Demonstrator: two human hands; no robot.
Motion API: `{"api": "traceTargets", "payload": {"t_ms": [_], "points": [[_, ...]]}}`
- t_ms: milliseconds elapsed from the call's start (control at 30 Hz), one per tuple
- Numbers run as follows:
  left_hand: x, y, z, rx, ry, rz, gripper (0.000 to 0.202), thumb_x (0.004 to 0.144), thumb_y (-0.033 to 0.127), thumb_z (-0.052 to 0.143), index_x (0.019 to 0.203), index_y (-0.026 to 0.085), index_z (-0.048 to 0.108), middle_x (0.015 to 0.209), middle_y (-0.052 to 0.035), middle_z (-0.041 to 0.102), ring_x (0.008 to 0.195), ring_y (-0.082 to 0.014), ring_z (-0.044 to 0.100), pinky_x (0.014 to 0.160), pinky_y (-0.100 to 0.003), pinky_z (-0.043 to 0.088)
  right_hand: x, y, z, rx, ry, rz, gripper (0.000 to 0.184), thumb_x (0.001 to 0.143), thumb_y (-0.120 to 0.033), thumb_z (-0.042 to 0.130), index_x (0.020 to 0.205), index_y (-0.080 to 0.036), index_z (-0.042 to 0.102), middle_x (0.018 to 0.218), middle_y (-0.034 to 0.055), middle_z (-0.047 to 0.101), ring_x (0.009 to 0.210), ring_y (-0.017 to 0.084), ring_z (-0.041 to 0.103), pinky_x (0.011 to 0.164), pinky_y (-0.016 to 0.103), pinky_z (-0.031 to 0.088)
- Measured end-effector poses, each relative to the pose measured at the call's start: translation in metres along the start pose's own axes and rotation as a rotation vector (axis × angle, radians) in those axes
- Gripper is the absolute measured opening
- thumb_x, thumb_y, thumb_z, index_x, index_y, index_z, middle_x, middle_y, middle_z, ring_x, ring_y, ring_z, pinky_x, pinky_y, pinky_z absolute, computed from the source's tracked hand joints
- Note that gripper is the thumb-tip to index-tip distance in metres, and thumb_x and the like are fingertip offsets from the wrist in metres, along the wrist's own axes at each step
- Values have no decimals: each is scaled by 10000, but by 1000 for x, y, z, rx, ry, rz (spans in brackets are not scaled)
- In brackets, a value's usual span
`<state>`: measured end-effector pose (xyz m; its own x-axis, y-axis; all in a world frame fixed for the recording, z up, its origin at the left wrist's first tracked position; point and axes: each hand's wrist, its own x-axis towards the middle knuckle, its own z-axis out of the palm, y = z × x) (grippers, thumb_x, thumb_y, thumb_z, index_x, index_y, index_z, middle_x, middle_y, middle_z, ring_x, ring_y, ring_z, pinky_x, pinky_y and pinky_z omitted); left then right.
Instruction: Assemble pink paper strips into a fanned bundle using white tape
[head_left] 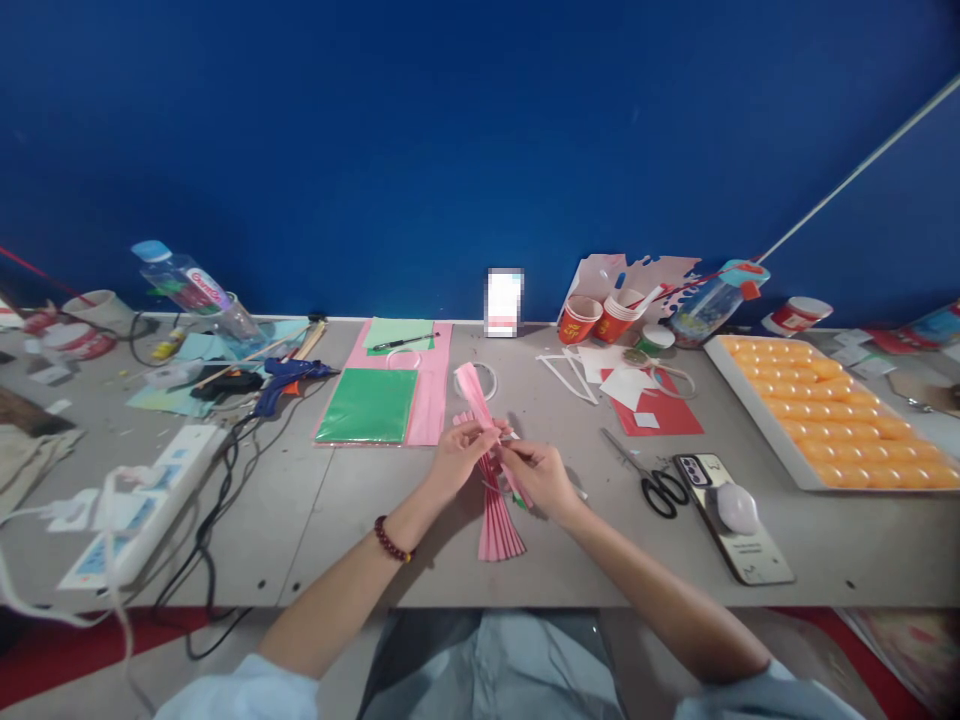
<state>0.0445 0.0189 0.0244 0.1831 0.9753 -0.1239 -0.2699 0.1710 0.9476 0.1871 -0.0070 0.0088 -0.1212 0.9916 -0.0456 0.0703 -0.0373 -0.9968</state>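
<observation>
My left hand [466,452] and my right hand [538,478] meet over the middle of the table. Between them is a folded strip of pink paper [474,390], pinched by the fingers of both hands and slanting from upper left to lower right. Beneath it a pleated pink paper fan [501,535] spreads toward me, its narrow waist partly hidden by my fingers. Whether my fingers also grip the fan cannot be made out. A bit of green shows beside the strip near my right hand. Behind the strip lies a white ring [486,381].
To the left lie a green paper pack [367,405], a blue glue gun [289,380] with a cable, and a power strip [150,510]. On the right are scissors [652,485], a phone [735,520], red paper cups [581,318] and a tray of orange balls [795,460].
</observation>
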Motion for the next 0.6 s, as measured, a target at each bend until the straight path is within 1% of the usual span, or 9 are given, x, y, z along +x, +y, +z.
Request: {"api": "traceTargets", "payload": {"t_ms": [100, 167, 200, 333, 400, 500, 600], "points": [[2, 0, 0, -57, 64, 2, 314, 634, 453, 777, 681, 149, 716, 855, -101, 738, 852, -226, 669, 807, -344, 505, -1, 5, 1, 29, -8, 27, 321, 807, -470, 607, 776, -171, 717, 610, 15, 653, 535, 137, 601, 521, 238, 500], [2, -1, -1, -109, 52, -21, 316, 645, 446, 772, 591, 148, 682, 879, -107, 734, 867, -229, 665, 790, -330, 508, -1, 5, 2, 49, -7, 32, 307, 806, -458, 616, 786, -171, 722, 636, 26, 672, 583, 151, 625, 574, 254, 519], [2, -1, -1, -134, 42, -32, 317, 648, 441, 772, 578, 147, 676, 882, -108, 733, 868, -230, 665, 775, -322, 511, -1, 4, 2, 52, -6, 32, 307, 803, -458, 620, 784, -169, 723, 639, 28, 674, 588, 152, 627, 586, 258, 522], [2, -4, -3, -181, 3, -46, 278, 684, 416, 756, 656, 143, 713, 870, -105, 730, 837, -220, 668, 745, -309, 515, -1, -4, 1, 60, -16, 49, 348, 785, -492, 626, 755, -158, 719, 625, 30, 669, 533, 139, 601, 534, 252, 502], [2, -5, -5, -176, 2, -38, 278, 696, 412, 750, 647, 140, 714, 856, -104, 730, 813, -215, 670, 759, -314, 512, -1, -7, 1, 76, -24, 70, 372, 768, -512, 634, 725, -150, 708, 615, 34, 664, 501, 131, 584, 486, 242, 476], [5, -5, -6, -165, 34, -39, 292, 667, 423, 768, 654, 134, 724, 825, -104, 731, 803, -219, 670, 789, -328, 505, -1, -9, 1, 108, -41, 114, 384, 754, -521, 645, 722, -143, 702, 606, 36, 659, 466, 114, 558, 434, 224, 439], [8, -4, -7, -190, 85, -49, 324, 630, 441, 786, 720, 133, 743, 819, -106, 734, 796, -223, 671, 790, -340, 497, -1, -7, 1, 134, -52, 139, 380, 742, -518, 654, 739, -142, 704, 600, 32, 655, 459, 103, 550, 429, 216, 435]]}}
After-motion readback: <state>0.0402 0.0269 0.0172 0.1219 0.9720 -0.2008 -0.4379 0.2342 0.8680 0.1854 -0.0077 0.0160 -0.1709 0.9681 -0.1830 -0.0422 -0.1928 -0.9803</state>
